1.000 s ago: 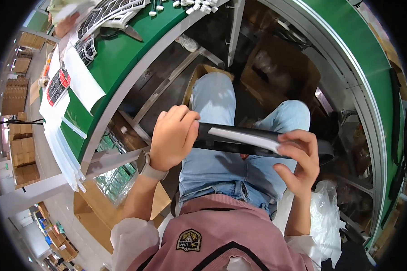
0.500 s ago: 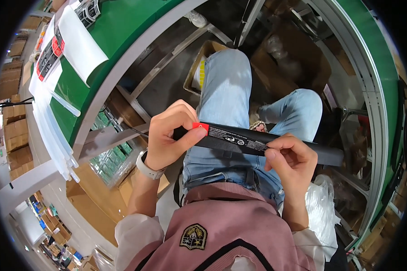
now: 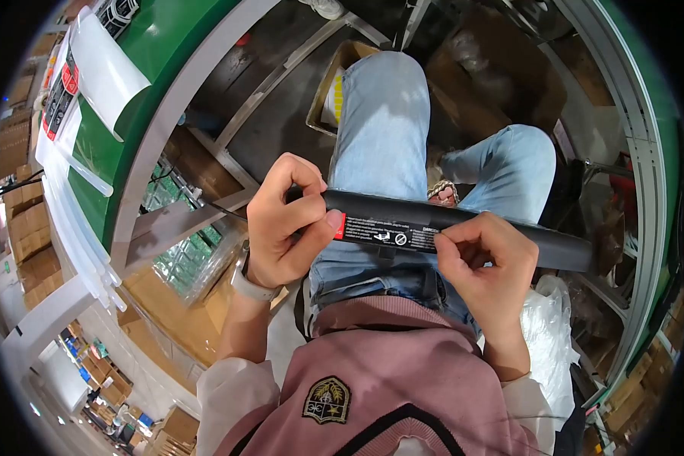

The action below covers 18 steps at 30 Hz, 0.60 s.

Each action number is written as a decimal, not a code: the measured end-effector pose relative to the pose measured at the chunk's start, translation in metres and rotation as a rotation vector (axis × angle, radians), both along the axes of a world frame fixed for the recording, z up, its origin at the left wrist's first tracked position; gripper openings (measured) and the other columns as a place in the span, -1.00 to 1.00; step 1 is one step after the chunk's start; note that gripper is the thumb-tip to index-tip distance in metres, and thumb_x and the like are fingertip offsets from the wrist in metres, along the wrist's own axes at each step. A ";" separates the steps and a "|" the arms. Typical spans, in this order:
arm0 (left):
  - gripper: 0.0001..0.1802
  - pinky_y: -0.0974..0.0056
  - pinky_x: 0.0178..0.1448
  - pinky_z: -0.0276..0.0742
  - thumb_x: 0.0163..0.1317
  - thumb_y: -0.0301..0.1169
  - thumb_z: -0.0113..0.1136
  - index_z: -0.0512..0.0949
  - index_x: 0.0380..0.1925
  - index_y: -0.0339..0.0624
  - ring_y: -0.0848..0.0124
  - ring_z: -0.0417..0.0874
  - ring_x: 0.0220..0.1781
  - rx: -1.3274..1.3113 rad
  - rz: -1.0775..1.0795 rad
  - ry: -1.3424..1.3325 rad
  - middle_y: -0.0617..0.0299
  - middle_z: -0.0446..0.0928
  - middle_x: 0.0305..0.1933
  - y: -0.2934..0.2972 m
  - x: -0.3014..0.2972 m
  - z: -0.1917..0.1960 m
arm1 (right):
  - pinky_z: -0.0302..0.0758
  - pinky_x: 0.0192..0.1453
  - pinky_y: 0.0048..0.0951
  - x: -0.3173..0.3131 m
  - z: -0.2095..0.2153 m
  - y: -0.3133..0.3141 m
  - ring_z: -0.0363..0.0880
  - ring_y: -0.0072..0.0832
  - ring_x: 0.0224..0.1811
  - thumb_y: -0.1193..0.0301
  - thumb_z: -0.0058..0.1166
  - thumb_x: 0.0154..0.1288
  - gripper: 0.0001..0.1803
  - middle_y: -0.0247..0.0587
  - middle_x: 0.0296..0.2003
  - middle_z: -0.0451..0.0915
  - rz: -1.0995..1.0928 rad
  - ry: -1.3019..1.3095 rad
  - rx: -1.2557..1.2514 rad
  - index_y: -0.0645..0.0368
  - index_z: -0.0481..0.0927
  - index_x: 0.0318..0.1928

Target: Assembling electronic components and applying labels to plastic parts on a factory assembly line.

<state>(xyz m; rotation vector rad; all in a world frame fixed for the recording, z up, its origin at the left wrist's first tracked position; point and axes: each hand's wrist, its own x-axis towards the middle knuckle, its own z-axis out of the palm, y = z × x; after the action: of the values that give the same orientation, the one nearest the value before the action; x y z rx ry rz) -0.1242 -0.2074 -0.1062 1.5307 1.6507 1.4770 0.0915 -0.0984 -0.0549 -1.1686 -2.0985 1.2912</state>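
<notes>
A long black bar-shaped part (image 3: 556, 248) lies crosswise over my thighs, its right end sticking out past my right hand. Along its near side runs a black and red warning label (image 3: 387, 232) with white print. My left hand (image 3: 287, 224) is closed at the label's red left end, thumb against it and fingers curled. The label's right end is pinched between thumb and forefinger of my right hand (image 3: 495, 266). How much of the label is stuck to the bar I cannot tell.
To the left, a green table (image 3: 167, 45) carries white label sheets (image 3: 108, 72) and several translucent strips (image 3: 72, 228) that hang over its edge. A metal frame surrounds my legs. An open carton (image 3: 323, 102) stands by my knee; clear plastic wrap (image 3: 547, 327) lies at my right.
The label, slanted before, now lies more along the bar's near side. My right hand has shifted slightly left and turned. The view has also moved a little.
</notes>
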 end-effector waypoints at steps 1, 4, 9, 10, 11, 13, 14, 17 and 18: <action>-0.79 0.28 -0.29 0.34 -0.07 -0.57 0.25 0.37 -0.67 -0.26 0.23 0.42 -0.30 0.004 -0.001 0.026 0.12 0.28 -0.37 0.000 0.001 -0.001 | 0.32 -0.55 -0.70 0.001 0.000 0.001 0.43 -0.75 -0.62 0.64 0.30 0.05 -0.89 -0.38 -0.58 0.51 0.013 -0.009 0.000 0.29 0.59 -0.47; -0.79 0.27 -0.27 0.35 -0.09 -0.58 0.25 0.36 -0.66 -0.26 0.22 0.41 -0.30 0.004 -0.009 0.072 0.12 0.28 -0.37 0.000 0.002 0.000 | 0.37 -0.56 -0.66 0.002 0.001 0.002 0.47 -0.68 -0.64 0.64 0.32 0.05 -0.88 -0.33 -0.58 0.50 0.034 -0.023 -0.002 0.30 0.59 -0.45; -0.75 0.27 -0.25 0.35 -0.10 -0.57 0.27 0.33 -0.69 -0.25 0.23 0.39 -0.31 -0.010 -0.026 0.121 0.12 0.28 -0.36 0.000 -0.002 -0.001 | 0.28 -0.55 -0.74 0.000 -0.002 -0.001 0.39 -0.81 -0.62 0.64 0.29 0.03 -0.88 -0.43 -0.60 0.49 0.006 -0.009 0.002 0.28 0.58 -0.51; -0.71 0.27 -0.24 0.35 -0.11 -0.55 0.31 0.32 -0.71 -0.23 0.25 0.39 -0.30 -0.025 -0.027 0.139 0.12 0.29 -0.35 -0.001 -0.005 -0.001 | 0.28 -0.55 -0.73 0.000 0.000 -0.001 0.39 -0.81 -0.62 0.64 0.29 0.03 -0.88 -0.43 -0.60 0.49 0.006 -0.016 0.005 0.28 0.58 -0.51; -0.66 0.26 -0.23 0.35 -0.12 -0.53 0.34 0.30 -0.74 -0.22 0.26 0.39 -0.30 -0.039 -0.028 0.157 0.13 0.29 -0.34 -0.001 -0.008 -0.002 | 0.28 -0.55 -0.73 0.000 0.001 -0.001 0.39 -0.81 -0.62 0.64 0.29 0.02 -0.88 -0.43 -0.60 0.49 0.006 -0.024 0.007 0.28 0.58 -0.51; -0.62 0.26 -0.19 0.36 -0.13 -0.50 0.38 0.28 -0.76 -0.20 0.28 0.39 -0.28 -0.059 -0.019 0.027 0.14 0.30 -0.33 -0.005 -0.011 -0.011 | 0.28 -0.55 -0.73 0.000 -0.001 0.000 0.39 -0.80 -0.62 0.64 0.29 0.02 -0.88 -0.42 -0.60 0.49 0.011 -0.023 0.016 0.28 0.58 -0.51; -0.58 0.27 -0.15 0.37 -0.14 -0.48 0.42 0.26 -0.79 -0.18 0.30 0.39 -0.27 -0.078 -0.008 -0.101 0.15 0.30 -0.33 -0.007 -0.012 -0.014 | 0.28 -0.55 -0.73 0.000 -0.003 0.000 0.39 -0.80 -0.62 0.64 0.29 0.02 -0.88 -0.42 -0.60 0.49 0.018 -0.020 0.026 0.28 0.58 -0.51; -0.54 0.27 -0.07 0.37 -0.15 -0.46 0.45 0.24 -0.79 -0.16 0.33 0.38 -0.25 -0.125 0.016 -0.200 0.16 0.30 -0.32 -0.007 -0.010 -0.012 | 0.29 -0.54 -0.73 -0.001 -0.002 0.000 0.40 -0.79 -0.62 0.64 0.29 0.02 -0.89 -0.41 -0.60 0.49 0.017 -0.024 0.024 0.29 0.58 -0.50; -0.54 0.27 -0.07 0.37 -0.15 -0.46 0.45 0.24 -0.79 -0.16 0.33 0.38 -0.25 -0.124 0.012 -0.206 0.16 0.30 -0.32 -0.007 -0.010 -0.012 | 0.29 -0.54 -0.73 -0.001 -0.002 0.000 0.40 -0.79 -0.62 0.64 0.29 0.02 -0.89 -0.41 -0.60 0.49 0.013 -0.031 0.024 0.29 0.58 -0.50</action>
<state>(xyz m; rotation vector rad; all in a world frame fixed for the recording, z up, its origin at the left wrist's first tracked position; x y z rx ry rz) -0.1343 -0.2143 -0.1177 1.2600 1.6000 1.4560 0.0900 -0.0986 -0.0569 -1.1733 -2.1410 1.2576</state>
